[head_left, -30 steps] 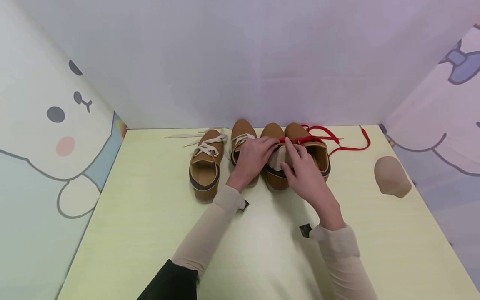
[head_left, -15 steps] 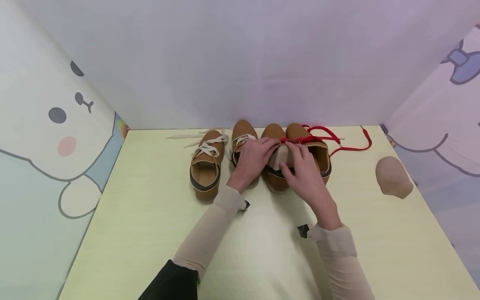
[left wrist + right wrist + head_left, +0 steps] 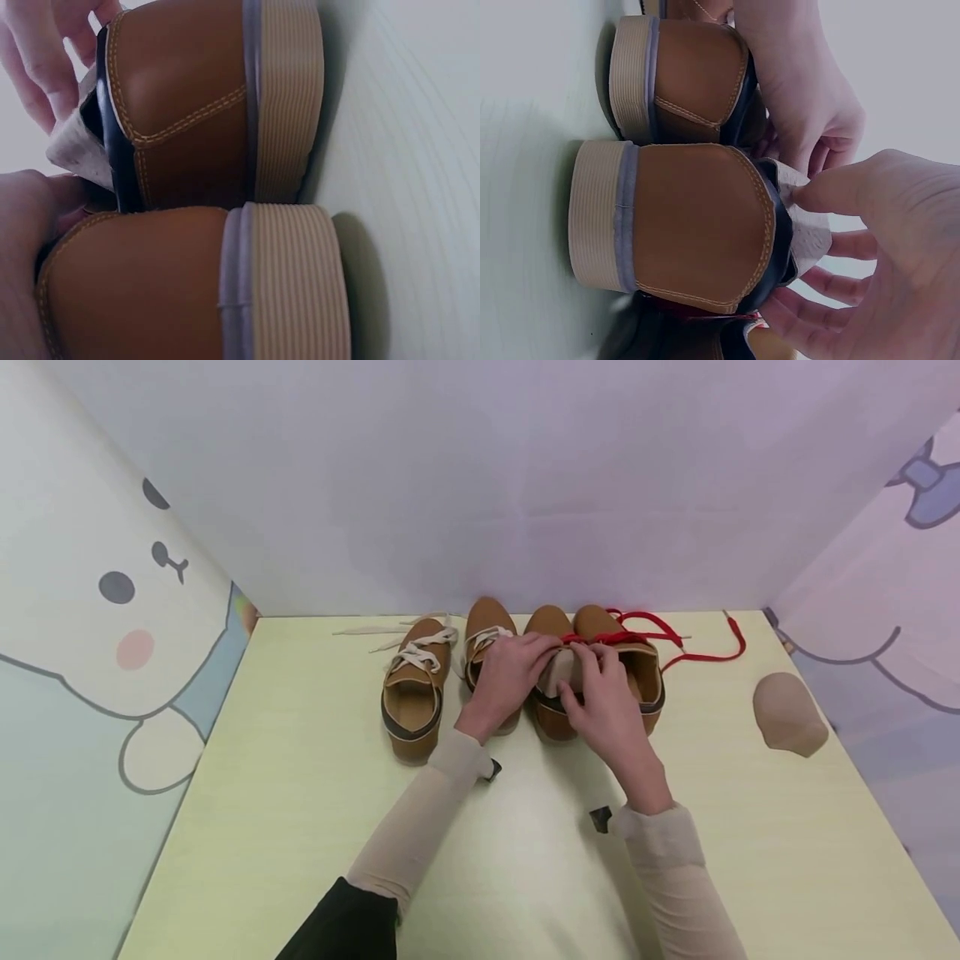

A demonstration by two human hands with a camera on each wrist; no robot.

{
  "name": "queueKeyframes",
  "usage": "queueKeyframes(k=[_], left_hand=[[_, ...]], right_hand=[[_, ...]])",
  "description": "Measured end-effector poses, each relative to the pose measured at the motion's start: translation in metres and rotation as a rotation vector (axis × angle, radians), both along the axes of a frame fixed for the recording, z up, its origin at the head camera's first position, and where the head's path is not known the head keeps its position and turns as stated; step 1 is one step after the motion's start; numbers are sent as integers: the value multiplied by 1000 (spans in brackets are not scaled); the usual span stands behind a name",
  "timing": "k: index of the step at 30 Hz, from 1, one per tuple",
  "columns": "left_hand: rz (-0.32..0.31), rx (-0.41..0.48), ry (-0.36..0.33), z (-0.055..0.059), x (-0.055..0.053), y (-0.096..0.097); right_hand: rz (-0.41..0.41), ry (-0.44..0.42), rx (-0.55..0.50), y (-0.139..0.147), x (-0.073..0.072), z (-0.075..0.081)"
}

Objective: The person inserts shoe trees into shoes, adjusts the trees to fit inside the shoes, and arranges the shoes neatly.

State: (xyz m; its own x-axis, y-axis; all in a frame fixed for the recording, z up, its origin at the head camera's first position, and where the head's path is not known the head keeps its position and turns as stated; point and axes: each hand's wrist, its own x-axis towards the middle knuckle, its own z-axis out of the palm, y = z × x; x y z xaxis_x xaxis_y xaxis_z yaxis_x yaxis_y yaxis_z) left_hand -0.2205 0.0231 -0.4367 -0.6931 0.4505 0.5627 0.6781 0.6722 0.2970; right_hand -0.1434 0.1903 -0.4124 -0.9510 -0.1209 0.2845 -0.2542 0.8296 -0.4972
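Head view: both arms reach fwd from the bottom edge, and we see the hands meet over the third shoe (image 3: 555, 727) from L. R hand (image 3: 609, 714) comes in w/ wrist bent, thumb on one side of a pale pad (image 3: 560, 673) and fingers spread along the other; as we read the R wrist view, it's a light pinch w/ only a small gap. L hand (image 3: 502, 681) arches over the second shoe (image 3: 489, 614), fingers bent and bunched at the front of the third shoe's mouth; we can't tell what, if anything, they hold. The pad sits partly in that mouth, its upper part sticking out, thin, stiff-looking, speckled & angular at the edge. Shoes: smooth tan, leather-like, w/ double stitching, dark collars (image 3: 780, 240) and ribbed beige soles (image 3: 596, 217). Red laces (image 3: 708, 657), flat & loose, trail R. of the fourth shoe (image 3: 595, 620); cream laces (image 3: 420, 653) cross the first. Far R., we note a smooth, rounded brownish piece (image 3: 790, 714) lying on the pale-yellow table (image 3: 262, 827).
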Motion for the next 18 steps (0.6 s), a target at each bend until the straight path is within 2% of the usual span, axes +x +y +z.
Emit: queueKeyframes(k=[9, 18], left_hand=[[14, 1, -32, 1, 2, 0], [16, 6, -52, 2, 3, 1]], right_hand=[[-34, -2, 8, -1, -1, -5], [-75, 18, -25, -5, 1, -6]])
